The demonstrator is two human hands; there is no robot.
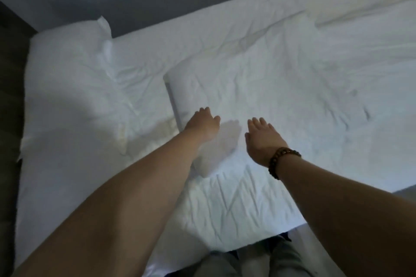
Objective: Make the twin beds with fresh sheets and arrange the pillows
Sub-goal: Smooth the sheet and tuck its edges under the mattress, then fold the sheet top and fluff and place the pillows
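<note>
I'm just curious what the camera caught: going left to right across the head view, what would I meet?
Plump white fabric pillow → left hand → right hand → brown wooden bead bracelet.

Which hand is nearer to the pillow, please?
Left. The left hand is at the edge of the duvet toward the pillow; the right hand is farther off, over the duvet.

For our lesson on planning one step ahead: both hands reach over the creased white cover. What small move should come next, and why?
Probably press both palms down and sweep them apart. The left hand and right hand are close together over the white cover, which is full of creases, so smoothing looks due.
</note>
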